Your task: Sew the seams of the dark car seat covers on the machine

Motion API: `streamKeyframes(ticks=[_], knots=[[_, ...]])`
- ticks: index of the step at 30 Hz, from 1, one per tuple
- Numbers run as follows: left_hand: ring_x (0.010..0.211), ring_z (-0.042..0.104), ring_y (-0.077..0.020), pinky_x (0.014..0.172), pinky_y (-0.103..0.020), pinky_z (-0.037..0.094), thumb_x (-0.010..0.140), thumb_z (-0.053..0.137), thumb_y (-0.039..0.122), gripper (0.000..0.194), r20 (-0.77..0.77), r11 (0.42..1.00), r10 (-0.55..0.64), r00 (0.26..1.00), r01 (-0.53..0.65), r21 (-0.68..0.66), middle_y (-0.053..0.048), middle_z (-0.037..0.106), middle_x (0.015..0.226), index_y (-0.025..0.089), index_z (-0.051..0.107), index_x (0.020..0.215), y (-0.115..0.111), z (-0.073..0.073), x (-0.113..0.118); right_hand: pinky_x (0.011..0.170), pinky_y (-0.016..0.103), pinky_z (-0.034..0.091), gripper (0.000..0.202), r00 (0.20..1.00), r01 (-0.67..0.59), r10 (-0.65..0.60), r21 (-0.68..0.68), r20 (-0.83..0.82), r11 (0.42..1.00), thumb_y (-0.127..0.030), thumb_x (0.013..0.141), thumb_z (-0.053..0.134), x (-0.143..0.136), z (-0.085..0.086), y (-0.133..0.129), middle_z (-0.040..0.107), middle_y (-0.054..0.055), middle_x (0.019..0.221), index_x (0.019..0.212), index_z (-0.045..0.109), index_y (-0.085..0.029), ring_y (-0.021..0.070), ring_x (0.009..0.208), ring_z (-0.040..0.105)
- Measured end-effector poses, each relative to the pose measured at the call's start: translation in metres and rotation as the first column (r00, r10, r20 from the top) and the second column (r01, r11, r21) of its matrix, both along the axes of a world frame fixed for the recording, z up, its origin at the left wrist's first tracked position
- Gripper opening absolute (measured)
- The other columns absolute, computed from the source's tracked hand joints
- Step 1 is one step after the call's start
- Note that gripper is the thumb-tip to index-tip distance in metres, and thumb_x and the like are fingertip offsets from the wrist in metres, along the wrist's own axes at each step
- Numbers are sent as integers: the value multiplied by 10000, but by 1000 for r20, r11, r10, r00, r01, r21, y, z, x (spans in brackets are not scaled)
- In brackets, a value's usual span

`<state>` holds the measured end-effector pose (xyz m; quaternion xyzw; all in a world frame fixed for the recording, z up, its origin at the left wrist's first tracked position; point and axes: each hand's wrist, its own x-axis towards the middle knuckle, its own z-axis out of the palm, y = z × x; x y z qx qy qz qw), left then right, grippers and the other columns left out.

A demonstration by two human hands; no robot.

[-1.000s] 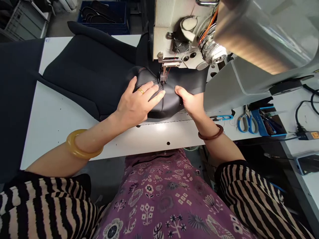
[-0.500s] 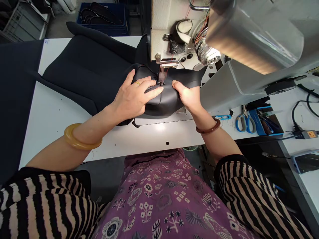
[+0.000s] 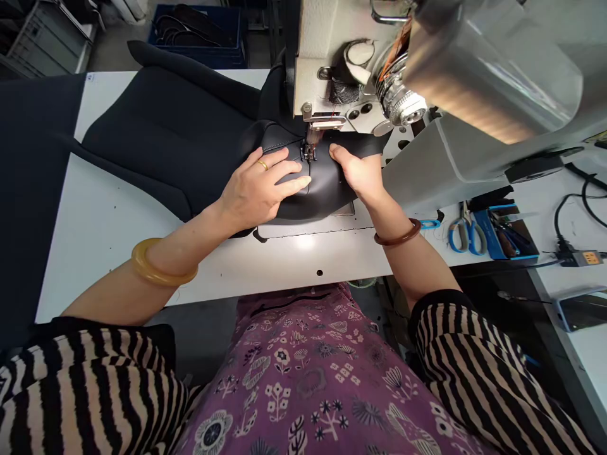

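A black padded cover (image 3: pixel 175 120) of fabric and smooth leather-like material lies under the sewing machine's head (image 3: pixel 327 82). The presser foot (image 3: pixel 308 151) rests on it beside a seam, and the needle area above is blurred. My left hand (image 3: pixel 263 189) lies on the cover just left of the foot, fingers spread. Right of the foot, my right hand (image 3: pixel 358 170) holds the leather-like part, thumb on top and the other fingers hidden. A line of stitching shows on the cover between my left fingers and the foot.
On the right of the white table (image 3: pixel 114 221) lie blue-handled scissors (image 3: pixel 467 234) and a blue box of tools (image 3: pixel 507 230). The machine's grey body (image 3: pixel 427 164) stands close to my right hand. A blue crate (image 3: pixel 199 38) stands behind the table.
My left hand has shifted slightly down and back from the presser foot, so more of the stitched seam shows. My right hand keeps its hold, almost unmoved.
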<state>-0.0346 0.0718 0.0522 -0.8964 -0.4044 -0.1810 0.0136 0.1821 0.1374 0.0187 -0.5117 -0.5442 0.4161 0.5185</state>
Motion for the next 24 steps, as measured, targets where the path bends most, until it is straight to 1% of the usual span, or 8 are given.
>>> streamKeyframes(ticks=[4,7,9,14,18,20,22,24], knots=[[1301,541,-297,1082,-539,429,906,466,153,375,8,1000,21,1000,-21,-9,-62,652,1264,256,661,1208,3,4,3,1056,380,447,213,996,14,-20,63,87,998,-304,743,673,-2,3,8,669,24,979,901,627,-169,190,1021,632],[1302,540,-312,1069,-552,433,903,484,166,371,4,1000,17,1000,-17,-7,-71,644,1268,262,657,1217,4,5,4,1086,370,425,188,993,14,-20,55,112,998,-322,746,667,-3,4,13,677,-4,951,887,634,-203,181,1051,618],[1305,534,-319,1067,-561,428,902,481,172,376,-12,1000,12,1000,-12,-2,-82,632,1278,255,651,1228,4,5,4,1072,361,439,173,992,24,-31,54,121,998,-324,737,665,-3,3,15,684,-1,951,866,636,-212,183,1046,620],[1314,512,-318,1085,-553,409,910,466,206,348,20,1000,14,1000,-13,-26,-101,614,1273,216,655,1202,5,2,3,1021,359,468,213,994,30,-33,31,100,999,-345,717,678,-2,-1,18,683,4,951,850,641,-183,175,973,633],[1324,498,-319,1094,-552,404,902,458,191,361,15,1000,15,1000,-14,-27,-97,593,1295,228,654,1203,7,2,3,1030,356,459,202,994,20,-20,4,104,1000,-349,714,684,-1,-1,22,673,7,934,802,654,-170,179,987,631],[1326,498,-327,1082,-558,416,898,457,171,371,-1,1000,14,1000,-14,-15,-101,586,1303,239,660,1201,8,2,3,1050,358,451,194,993,46,-43,-24,107,999,-334,696,696,-1,0,23,671,5,917,789,662,-167,184,1007,627],[1324,501,-337,1065,-567,431,896,459,151,380,-6,1000,13,1000,-13,7,-111,587,1305,240,665,1202,8,0,4,1056,361,459,182,995,65,-59,-79,83,995,-325,669,711,-2,1,25,672,-8,871,761,661,-176,186,995,628],[1327,500,-340,1063,-579,434,893,472,137,392,9,1000,10,1000,-10,29,-115,590,1312,246,663,1217,8,-3,4,1034,369,492,146,999,37,-31,-201,31,979,-301,641,711,-3,4,27,671,-25,807,713,644,-192,184,937,639]])
